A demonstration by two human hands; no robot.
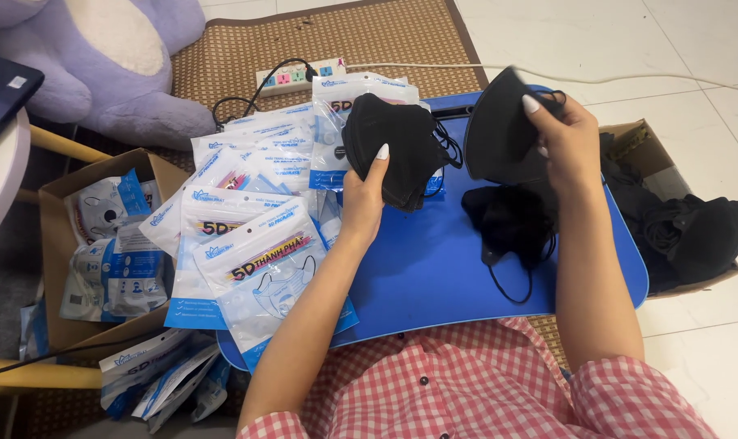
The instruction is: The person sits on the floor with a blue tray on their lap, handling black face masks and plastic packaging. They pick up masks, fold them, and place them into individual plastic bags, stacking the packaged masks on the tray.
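While the left hand (367, 189) pinches a stack of black face masks (393, 146) above the blue lap tray (434, 276), fingers closed around its lower edge and thumb on top, a firm, square grip would likely keep the ear loops from snagging. The right hand (566, 130) is closed on a single black mask (499, 130), held up by its edge just right of the stack; it seems best laid on flat, edges matched, above the loose masks (511, 219) on the tray
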